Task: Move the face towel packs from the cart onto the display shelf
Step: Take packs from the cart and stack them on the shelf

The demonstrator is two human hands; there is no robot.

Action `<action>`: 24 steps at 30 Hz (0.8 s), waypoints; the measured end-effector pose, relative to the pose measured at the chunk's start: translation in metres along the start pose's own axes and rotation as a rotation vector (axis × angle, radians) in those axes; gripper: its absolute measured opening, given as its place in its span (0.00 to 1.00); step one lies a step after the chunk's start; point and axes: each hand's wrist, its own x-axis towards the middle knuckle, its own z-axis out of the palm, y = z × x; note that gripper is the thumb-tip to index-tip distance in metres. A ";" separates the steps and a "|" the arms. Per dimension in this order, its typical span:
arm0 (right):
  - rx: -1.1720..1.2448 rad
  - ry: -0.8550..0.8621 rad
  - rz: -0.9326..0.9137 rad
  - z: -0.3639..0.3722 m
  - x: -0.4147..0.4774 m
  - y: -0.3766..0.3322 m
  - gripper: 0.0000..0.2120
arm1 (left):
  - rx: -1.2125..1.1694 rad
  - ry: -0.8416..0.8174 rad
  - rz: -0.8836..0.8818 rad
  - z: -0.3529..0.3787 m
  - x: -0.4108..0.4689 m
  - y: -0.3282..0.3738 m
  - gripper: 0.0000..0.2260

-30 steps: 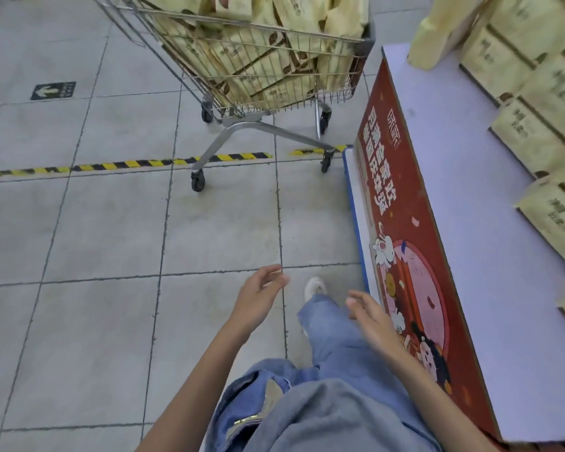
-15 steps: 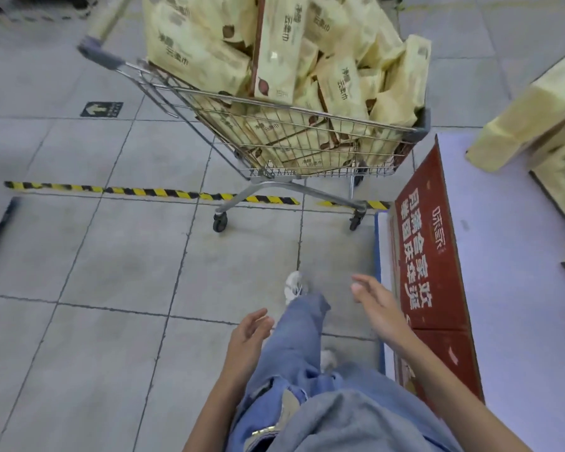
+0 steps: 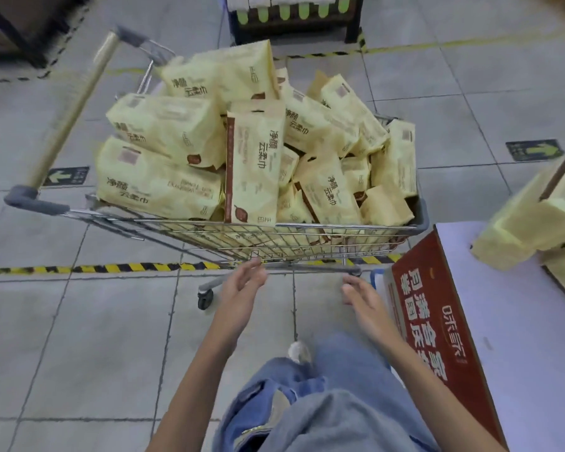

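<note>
Both hands held nothing: the left hand point(image 3: 242, 285) and the right hand point(image 3: 361, 296) were stretched forward, fingers loose and apart, palms turned toward each other, just short of the near wall of the cart point(image 3: 307, 243). The left fingertips lay close to the wire, though whether they touched it could not be told. That facing-palms pose read as a set-up for taking a pack from both sides, which suits soft, bulky goods that one hand would only crumple.

The face towel packs point(image 3: 255, 168) were heaped in the cart's basket, rising above its rim, some flat, some tilted, some on end. One stood upright at the near middle with its printed face toward the camera, and it looked the easiest to take. They were pale yellow, pillow-like wrapped packs with brown edging and dark lettering, likely light and yielding under a squeeze.

The display shelf point(image 3: 519, 337) stood to the right, its pale top just beside the cart's near right corner, with a red printed panel point(image 3: 428, 321) on its front. A few stacked packs point(image 3: 532, 223) lay on its far right part. Parking the cart that close seemed meant to keep each carry short. With the basket so full, the task looked far from done.
</note>
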 end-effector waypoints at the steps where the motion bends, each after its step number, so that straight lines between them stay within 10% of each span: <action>1: 0.028 -0.010 -0.017 0.002 0.014 -0.015 0.10 | 0.006 0.011 0.054 -0.001 0.013 0.018 0.09; 10: 0.043 -0.165 -0.174 0.034 0.146 -0.153 0.26 | 0.136 0.345 0.520 -0.029 0.126 0.159 0.14; 16: 0.122 -0.227 -0.141 0.068 0.183 -0.187 0.32 | 0.205 0.717 0.257 -0.037 0.177 0.166 0.28; 24: 0.126 -0.192 -0.071 0.082 0.205 -0.192 0.41 | -0.238 0.759 -0.023 -0.054 0.223 0.176 0.45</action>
